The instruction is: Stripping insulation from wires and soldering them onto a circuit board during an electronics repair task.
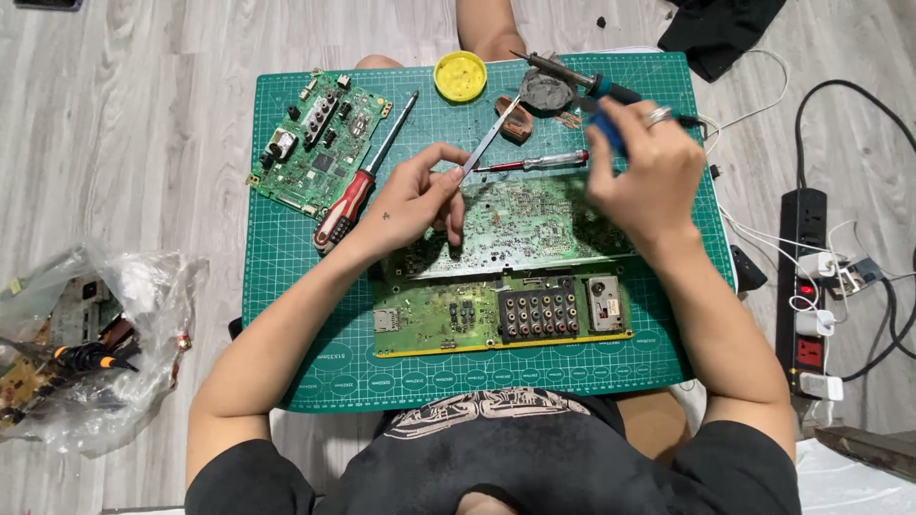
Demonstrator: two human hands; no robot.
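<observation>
Boards come first: a long green circuit board [506, 319] lies on the green mat [286, 286], and a second board [525, 224] is propped on it. Tweezers [489, 138] are pinched by the left hand [415, 200]. A blue-handled soldering iron [572, 81] seems gripped by the right hand [644, 172]. A yellow tin [460, 76] sits farther off.

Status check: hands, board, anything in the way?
Left hand grips tweezers over the large circuit board. Right hand holds soldering iron. Thin red screwdriver lies just beyond the board.
</observation>
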